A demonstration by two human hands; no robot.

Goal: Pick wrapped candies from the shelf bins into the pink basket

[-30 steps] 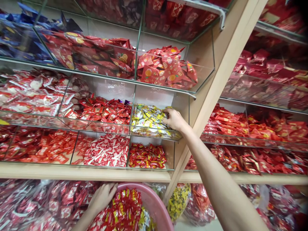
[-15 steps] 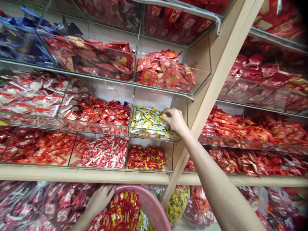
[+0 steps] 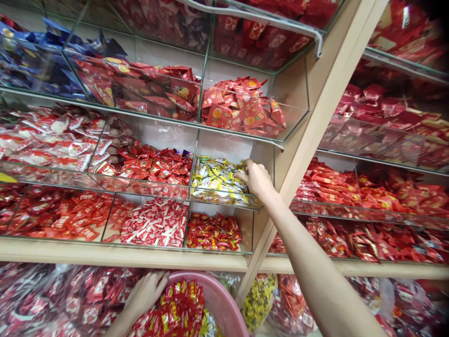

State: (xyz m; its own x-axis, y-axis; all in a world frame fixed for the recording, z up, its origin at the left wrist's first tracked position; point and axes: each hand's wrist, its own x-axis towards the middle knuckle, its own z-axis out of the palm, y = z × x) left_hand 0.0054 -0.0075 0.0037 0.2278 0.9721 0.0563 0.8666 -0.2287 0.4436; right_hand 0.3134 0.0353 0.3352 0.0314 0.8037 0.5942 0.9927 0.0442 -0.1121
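My right hand (image 3: 258,180) reaches into a glass compartment of yellow and white wrapped candies (image 3: 219,180). Its thumb and forefinger are spread at the right side of the pile, with nothing visible between them; the other fingers are partly hidden. Low in the view, my left hand (image 3: 149,290) rests at the left rim of a pink basin (image 3: 229,299), fingers extended and holding nothing visible. Inside the basin lie red and yellow wrapped candies (image 3: 180,306), with some yellow and white ones at their right.
Glass compartments hold red packets (image 3: 242,105), blue packets (image 3: 38,61), and red and white candies (image 3: 154,222). A slanted wooden post (image 3: 324,103) stands right of the compartments. Beneath the wooden shelf edge (image 3: 122,253) are clear bags of candies (image 3: 259,297).
The fingers of my right hand have spread apart over the yellow and white candies. My left hand stays at the basin rim. The view has shifted slightly.
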